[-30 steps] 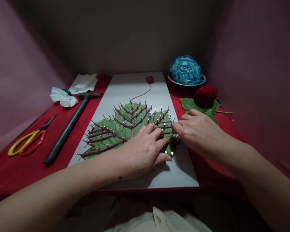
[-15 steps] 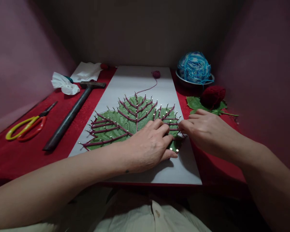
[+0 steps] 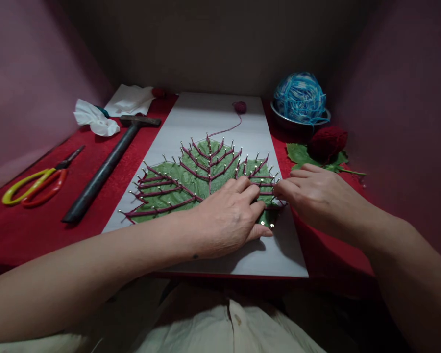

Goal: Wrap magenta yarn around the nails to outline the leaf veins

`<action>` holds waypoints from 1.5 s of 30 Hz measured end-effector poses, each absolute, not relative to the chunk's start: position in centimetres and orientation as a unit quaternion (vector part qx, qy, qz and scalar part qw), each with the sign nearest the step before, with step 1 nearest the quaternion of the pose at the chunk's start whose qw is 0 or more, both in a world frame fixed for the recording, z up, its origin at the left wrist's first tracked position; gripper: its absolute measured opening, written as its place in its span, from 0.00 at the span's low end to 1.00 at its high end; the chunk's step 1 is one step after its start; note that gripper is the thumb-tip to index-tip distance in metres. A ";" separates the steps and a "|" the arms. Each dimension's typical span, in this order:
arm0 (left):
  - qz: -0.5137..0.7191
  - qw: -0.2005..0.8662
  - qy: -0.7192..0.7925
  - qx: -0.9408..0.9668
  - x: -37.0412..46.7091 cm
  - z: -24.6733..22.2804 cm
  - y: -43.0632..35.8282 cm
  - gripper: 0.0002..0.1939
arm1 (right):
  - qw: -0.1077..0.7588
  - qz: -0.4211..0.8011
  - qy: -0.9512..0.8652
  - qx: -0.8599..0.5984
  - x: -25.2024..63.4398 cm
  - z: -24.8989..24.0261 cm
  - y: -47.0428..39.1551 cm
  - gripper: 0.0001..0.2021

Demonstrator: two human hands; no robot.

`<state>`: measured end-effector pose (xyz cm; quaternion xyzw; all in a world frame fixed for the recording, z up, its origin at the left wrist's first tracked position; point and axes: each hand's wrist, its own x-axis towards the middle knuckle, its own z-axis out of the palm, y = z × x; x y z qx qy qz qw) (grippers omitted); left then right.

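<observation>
A green leaf lies on a white board, with many nails standing in it and dark pink yarn wound between them along the veins. My left hand rests over the leaf's lower right part, fingers bent and thumb stretched out to the right. Its fingertips are partly hidden among the nails. My right hand is at the leaf's right edge, its fingers pinched by the nails; what they hold is too small to make out. From the top nail the yarn runs to a small pink ball.
At the left on the red cloth lie scissors, a hammer and crumpled white paper. Back right, blue yarn sits in a metal bowl; before it, dark red yarn rests on another leaf.
The view has shifted slightly, so the table things appear a little higher. Both hands keep nearly the same places at the leaf's right side.
</observation>
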<state>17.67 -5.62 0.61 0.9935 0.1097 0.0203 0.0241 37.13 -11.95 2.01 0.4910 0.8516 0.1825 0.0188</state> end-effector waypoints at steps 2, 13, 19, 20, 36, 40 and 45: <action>0.024 0.022 0.108 0.994 17.6 0.5 -5.6 0.26 | 0.022 0.183 0.850 0.494 37.2 2.0 -11.9 0.10; 0.026 0.019 0.104 0.994 17.6 0.6 -5.5 0.25 | 0.053 0.166 0.837 0.519 37.2 1.6 -11.2 0.09; 0.028 0.018 0.107 0.994 17.6 0.6 -5.6 0.25 | 0.030 0.168 0.838 0.518 37.2 1.8 -11.6 0.09; 0.030 0.018 0.106 0.994 17.6 0.6 -5.6 0.25 | 0.032 0.166 0.838 0.519 37.2 1.8 -11.7 0.09; 0.039 0.020 0.103 0.994 17.5 0.5 -5.6 0.25 | 0.046 0.160 0.833 0.528 37.0 2.0 -11.6 0.09; 0.044 0.018 0.102 0.994 17.6 0.3 -5.5 0.25 | 0.044 0.165 0.836 0.522 37.2 1.9 -11.4 0.09; 0.036 0.019 0.101 0.994 17.7 0.5 -5.6 0.25 | 0.078 0.167 0.832 0.523 37.1 2.0 -11.0 0.09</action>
